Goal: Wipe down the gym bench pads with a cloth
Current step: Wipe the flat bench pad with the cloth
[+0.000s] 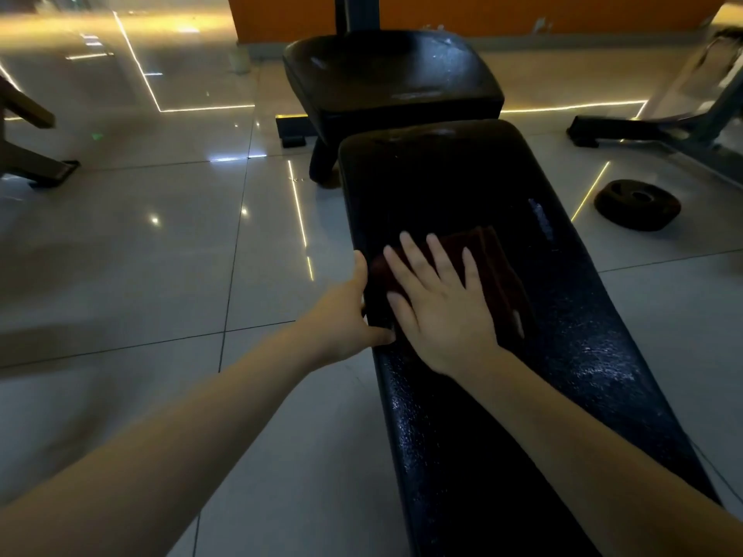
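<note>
Cloth (498,275) is pressed flat under right hand (438,307), fingers straight. Pad (563,355) edge is gripped by left hand (345,315). Pad's long axis runs ahead of the fingertips.

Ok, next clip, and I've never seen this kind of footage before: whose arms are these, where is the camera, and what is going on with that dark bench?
There is no machine here. A person wears one wide-angle camera on the head, looking forward and down, so the two bare arms are the person's own. The right hand lies flat, fingers straight, on a folded dark red cloth, pressing it onto the long black bench pad. The left hand holds that pad's left edge, thumb on top. Beyond it sits a second, shorter black seat pad. A round weight plate lies on the tiled floor to the right. Nothing else is held.
</note>
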Demonstrator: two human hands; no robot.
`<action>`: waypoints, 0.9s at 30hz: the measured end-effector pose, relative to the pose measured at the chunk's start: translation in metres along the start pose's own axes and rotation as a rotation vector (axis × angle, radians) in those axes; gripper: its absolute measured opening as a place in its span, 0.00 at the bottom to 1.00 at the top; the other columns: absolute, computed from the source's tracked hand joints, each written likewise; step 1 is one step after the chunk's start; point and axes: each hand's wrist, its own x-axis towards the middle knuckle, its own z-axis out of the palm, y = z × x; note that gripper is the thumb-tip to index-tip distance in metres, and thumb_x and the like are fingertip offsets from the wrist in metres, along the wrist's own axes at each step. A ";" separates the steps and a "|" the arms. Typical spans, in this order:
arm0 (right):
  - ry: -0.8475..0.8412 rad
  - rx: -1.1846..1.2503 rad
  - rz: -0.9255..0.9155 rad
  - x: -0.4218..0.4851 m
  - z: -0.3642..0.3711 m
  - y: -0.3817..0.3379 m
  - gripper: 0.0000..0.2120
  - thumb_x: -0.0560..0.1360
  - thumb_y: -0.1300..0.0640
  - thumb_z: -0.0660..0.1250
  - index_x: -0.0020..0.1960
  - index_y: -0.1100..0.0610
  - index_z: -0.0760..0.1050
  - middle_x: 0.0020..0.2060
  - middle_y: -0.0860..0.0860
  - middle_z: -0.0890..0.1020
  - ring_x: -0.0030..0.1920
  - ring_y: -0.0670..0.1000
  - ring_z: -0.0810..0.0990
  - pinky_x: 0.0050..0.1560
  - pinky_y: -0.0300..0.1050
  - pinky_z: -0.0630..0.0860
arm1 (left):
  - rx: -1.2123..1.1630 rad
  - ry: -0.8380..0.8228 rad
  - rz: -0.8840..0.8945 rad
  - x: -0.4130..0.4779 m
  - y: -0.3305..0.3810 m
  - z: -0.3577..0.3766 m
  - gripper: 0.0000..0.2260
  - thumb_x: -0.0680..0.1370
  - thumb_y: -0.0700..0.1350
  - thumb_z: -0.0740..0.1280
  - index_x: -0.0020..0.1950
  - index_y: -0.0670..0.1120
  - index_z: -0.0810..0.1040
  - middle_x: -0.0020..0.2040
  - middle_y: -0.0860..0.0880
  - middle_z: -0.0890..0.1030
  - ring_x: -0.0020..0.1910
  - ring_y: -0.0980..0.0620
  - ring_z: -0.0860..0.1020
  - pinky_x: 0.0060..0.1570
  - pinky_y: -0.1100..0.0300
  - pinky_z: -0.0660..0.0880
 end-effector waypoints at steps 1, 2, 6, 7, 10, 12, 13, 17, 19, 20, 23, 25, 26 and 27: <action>-0.007 -0.002 0.024 0.017 -0.001 -0.003 0.27 0.81 0.43 0.43 0.79 0.47 0.52 0.78 0.48 0.53 0.78 0.54 0.49 0.74 0.60 0.44 | 0.021 -0.003 0.009 0.001 0.000 -0.001 0.52 0.73 0.39 0.73 0.77 0.53 0.32 0.77 0.49 0.61 0.72 0.48 0.67 0.67 0.55 0.70; -0.013 -0.002 0.046 0.034 -0.001 -0.004 0.26 0.82 0.43 0.43 0.79 0.47 0.49 0.79 0.48 0.50 0.78 0.54 0.45 0.74 0.60 0.41 | 0.040 -0.005 0.017 0.002 0.000 -0.002 0.53 0.73 0.39 0.74 0.77 0.52 0.31 0.76 0.48 0.63 0.71 0.48 0.68 0.68 0.54 0.70; -0.040 0.013 0.110 0.090 -0.005 -0.008 0.26 0.82 0.44 0.44 0.79 0.46 0.45 0.79 0.48 0.46 0.78 0.54 0.41 0.74 0.60 0.38 | 0.121 -0.004 0.001 0.009 0.001 -0.003 0.56 0.71 0.40 0.75 0.77 0.50 0.30 0.72 0.46 0.70 0.67 0.47 0.72 0.67 0.50 0.71; -0.051 0.013 0.118 0.098 -0.005 -0.008 0.26 0.82 0.44 0.44 0.79 0.46 0.45 0.79 0.48 0.45 0.78 0.54 0.40 0.74 0.60 0.37 | 0.144 -0.001 -0.006 0.011 0.002 -0.003 0.56 0.71 0.40 0.75 0.77 0.49 0.29 0.71 0.45 0.70 0.67 0.46 0.72 0.66 0.49 0.71; -0.096 0.024 0.115 0.106 -0.008 -0.007 0.26 0.83 0.44 0.43 0.79 0.46 0.43 0.79 0.48 0.43 0.78 0.54 0.39 0.74 0.60 0.36 | 0.191 0.004 -0.018 0.012 0.005 -0.005 0.57 0.70 0.42 0.76 0.77 0.48 0.30 0.72 0.44 0.69 0.67 0.45 0.71 0.67 0.49 0.70; -0.114 0.031 0.093 0.102 -0.010 -0.006 0.26 0.83 0.44 0.43 0.79 0.46 0.43 0.79 0.47 0.43 0.78 0.53 0.38 0.74 0.59 0.35 | 0.214 0.004 -0.010 0.012 0.006 -0.005 0.57 0.69 0.42 0.77 0.78 0.48 0.32 0.72 0.45 0.70 0.68 0.46 0.71 0.67 0.49 0.70; -0.117 0.033 0.077 0.097 -0.011 -0.005 0.26 0.83 0.43 0.43 0.79 0.46 0.43 0.79 0.47 0.43 0.78 0.53 0.39 0.73 0.59 0.35 | 0.224 0.004 -0.004 0.012 0.007 -0.006 0.57 0.69 0.42 0.77 0.78 0.48 0.33 0.72 0.45 0.70 0.67 0.46 0.71 0.68 0.50 0.70; -0.087 0.005 -0.002 0.039 -0.011 0.004 0.27 0.82 0.43 0.44 0.79 0.46 0.46 0.79 0.47 0.46 0.78 0.52 0.42 0.74 0.59 0.39 | 0.371 0.000 0.059 0.004 0.012 -0.009 0.59 0.68 0.48 0.78 0.77 0.45 0.31 0.79 0.45 0.50 0.75 0.47 0.60 0.71 0.56 0.63; -0.034 0.007 -0.023 0.003 -0.007 0.010 0.27 0.81 0.42 0.43 0.79 0.46 0.50 0.79 0.48 0.51 0.78 0.53 0.47 0.74 0.60 0.43 | 0.467 -0.058 0.030 -0.003 0.014 -0.008 0.64 0.66 0.53 0.79 0.75 0.44 0.26 0.78 0.47 0.34 0.78 0.48 0.49 0.74 0.56 0.56; -0.017 0.012 -0.023 -0.011 -0.005 0.013 0.27 0.80 0.42 0.44 0.78 0.47 0.53 0.78 0.48 0.54 0.78 0.53 0.51 0.74 0.61 0.46 | 0.496 -0.084 0.017 -0.005 0.013 -0.007 0.66 0.64 0.55 0.79 0.73 0.45 0.24 0.77 0.48 0.30 0.78 0.48 0.45 0.75 0.54 0.53; -0.006 0.008 -0.024 -0.021 -0.001 0.018 0.27 0.80 0.42 0.48 0.77 0.48 0.59 0.77 0.49 0.60 0.77 0.54 0.57 0.73 0.63 0.53 | 0.654 -0.077 0.008 -0.007 0.012 -0.007 0.68 0.61 0.64 0.77 0.70 0.46 0.21 0.74 0.49 0.25 0.77 0.46 0.35 0.76 0.45 0.44; 0.006 0.008 -0.028 -0.015 0.000 0.017 0.27 0.80 0.42 0.48 0.77 0.47 0.59 0.77 0.49 0.60 0.77 0.54 0.57 0.73 0.63 0.54 | 0.769 -0.057 0.034 -0.002 0.015 -0.010 0.68 0.60 0.68 0.76 0.71 0.48 0.22 0.72 0.49 0.22 0.75 0.46 0.30 0.74 0.42 0.38; 0.012 0.006 -0.029 -0.011 0.000 0.016 0.27 0.80 0.42 0.48 0.77 0.47 0.59 0.77 0.48 0.60 0.77 0.53 0.57 0.73 0.63 0.53 | 0.800 -0.045 0.059 0.002 0.018 -0.011 0.68 0.59 0.69 0.75 0.72 0.49 0.23 0.72 0.49 0.21 0.74 0.47 0.29 0.74 0.41 0.36; 0.015 0.002 -0.021 -0.006 0.000 0.016 0.27 0.80 0.42 0.47 0.77 0.47 0.59 0.77 0.48 0.60 0.77 0.53 0.56 0.73 0.62 0.52 | 0.816 -0.032 0.079 0.006 0.020 -0.013 0.68 0.59 0.69 0.75 0.73 0.49 0.24 0.72 0.49 0.22 0.74 0.47 0.28 0.74 0.40 0.36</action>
